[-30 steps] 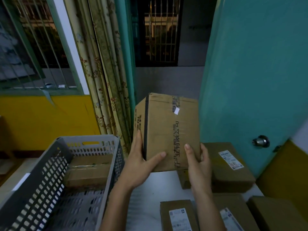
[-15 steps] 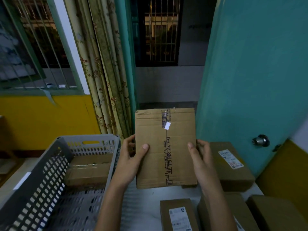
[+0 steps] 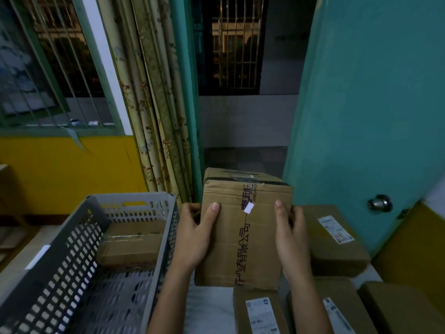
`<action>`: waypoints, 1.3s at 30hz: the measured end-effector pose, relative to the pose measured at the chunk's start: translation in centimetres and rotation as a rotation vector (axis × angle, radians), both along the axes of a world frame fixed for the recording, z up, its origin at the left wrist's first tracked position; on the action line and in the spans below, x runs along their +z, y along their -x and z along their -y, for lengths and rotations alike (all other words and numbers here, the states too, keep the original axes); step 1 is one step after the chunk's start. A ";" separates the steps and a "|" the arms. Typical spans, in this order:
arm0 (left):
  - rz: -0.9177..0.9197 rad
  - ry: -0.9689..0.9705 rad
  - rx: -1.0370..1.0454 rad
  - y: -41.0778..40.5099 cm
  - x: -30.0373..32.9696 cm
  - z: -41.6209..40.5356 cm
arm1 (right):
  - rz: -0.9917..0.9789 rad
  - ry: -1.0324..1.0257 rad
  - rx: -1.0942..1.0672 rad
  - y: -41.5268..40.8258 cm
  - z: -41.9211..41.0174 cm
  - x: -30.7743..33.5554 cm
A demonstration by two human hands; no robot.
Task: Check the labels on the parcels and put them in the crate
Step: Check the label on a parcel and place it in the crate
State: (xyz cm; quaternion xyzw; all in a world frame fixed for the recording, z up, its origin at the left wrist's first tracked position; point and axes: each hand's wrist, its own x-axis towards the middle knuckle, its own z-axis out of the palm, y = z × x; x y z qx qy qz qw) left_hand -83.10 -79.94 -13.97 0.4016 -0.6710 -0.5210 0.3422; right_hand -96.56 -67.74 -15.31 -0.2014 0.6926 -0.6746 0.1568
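Cardboard parcel, creased and printed | held above the desk beside a perforated grey plastic crate | left hand and right hand grip its sides, thumbs across the face.

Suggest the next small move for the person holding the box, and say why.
Probably keep turning the held box to find its shipping label: the face toward the camera shows only printed lettering and a small white scrap, while the boxes on the table show white labels. Left hand and right hand grip its sides. Then it can go left into the grey crate, beside the box there.
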 end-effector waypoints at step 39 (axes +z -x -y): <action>0.314 0.434 0.117 0.5 -1.0 3.1 | 0.313 0.098 0.034 1.2 0.1 -3.1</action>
